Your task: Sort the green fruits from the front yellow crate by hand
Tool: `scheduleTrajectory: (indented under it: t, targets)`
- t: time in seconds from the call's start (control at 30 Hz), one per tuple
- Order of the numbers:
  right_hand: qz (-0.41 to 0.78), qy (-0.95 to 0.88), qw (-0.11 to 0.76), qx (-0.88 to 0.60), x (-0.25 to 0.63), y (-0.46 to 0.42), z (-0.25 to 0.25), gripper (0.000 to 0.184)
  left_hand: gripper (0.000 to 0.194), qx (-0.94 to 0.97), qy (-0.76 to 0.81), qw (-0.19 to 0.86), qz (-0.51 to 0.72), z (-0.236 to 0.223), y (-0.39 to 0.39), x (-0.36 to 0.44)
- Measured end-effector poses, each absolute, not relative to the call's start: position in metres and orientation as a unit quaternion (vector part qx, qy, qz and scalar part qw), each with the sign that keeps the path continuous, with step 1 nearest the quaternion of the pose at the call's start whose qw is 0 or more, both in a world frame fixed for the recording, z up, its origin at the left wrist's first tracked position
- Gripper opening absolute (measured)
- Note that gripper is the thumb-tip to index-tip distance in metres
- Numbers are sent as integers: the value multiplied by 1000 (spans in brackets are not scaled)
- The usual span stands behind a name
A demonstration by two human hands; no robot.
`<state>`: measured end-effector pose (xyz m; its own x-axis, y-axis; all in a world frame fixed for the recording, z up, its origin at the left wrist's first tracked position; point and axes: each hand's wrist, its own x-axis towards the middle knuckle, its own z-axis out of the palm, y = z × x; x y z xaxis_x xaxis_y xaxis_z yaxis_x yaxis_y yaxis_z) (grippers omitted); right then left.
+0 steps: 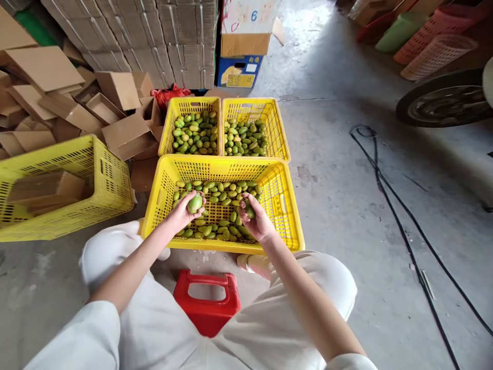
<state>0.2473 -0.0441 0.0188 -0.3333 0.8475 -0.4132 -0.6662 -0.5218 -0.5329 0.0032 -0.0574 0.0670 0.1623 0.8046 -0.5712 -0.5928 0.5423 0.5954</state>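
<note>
Over the large front yellow crate (223, 163), both hands are raised above a layer of small green and yellowish mangoes (221, 196). My left hand (184, 209) is closed around a green mango (194, 203), its smooth side facing up. To the right, my right hand (259, 220) has its fingers wrapped round a darker green mango (249, 209), partly covered by the fingers. Mangoes lie along the crate's far and near sides, and its slatted floor shows between them. Behind it stand two smaller crates, a left one (221, 128) and a right one (278, 128), both holding more mangoes.
A yellow crate (111, 174) with cardboard inside stands at left, beside a heap of open cartons (127, 133). Stacked flat cardboard (185, 46) rises behind. A red stool (208, 303) sits between my knees. A black cable (408, 226) crosses the floor at right, near a wheel (435, 103).
</note>
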Motion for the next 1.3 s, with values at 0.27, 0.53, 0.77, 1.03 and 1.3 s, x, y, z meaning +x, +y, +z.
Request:
scheduleTrajectory:
  t: [0.27,0.53,0.77,1.03,1.3]
  targets:
    - [817,-154,462,-309,239,-48,32,38,13,97,457,734,493,69,-58,7]
    - [796,-120,487,-339,242,-45,21,43,27,150,479,719,481,55,-60,6]
    - [803,-100,468,-354,241,-43,22,29,19,24,466,735,492,60,-55,8]
    - [819,-154,430,-348,237,-47,31,49,19,99,457,749,469,61,-58,14]
    - [826,-145,418,-349,237,-50,21,50,40,181,441,747,463,54,-62,11]
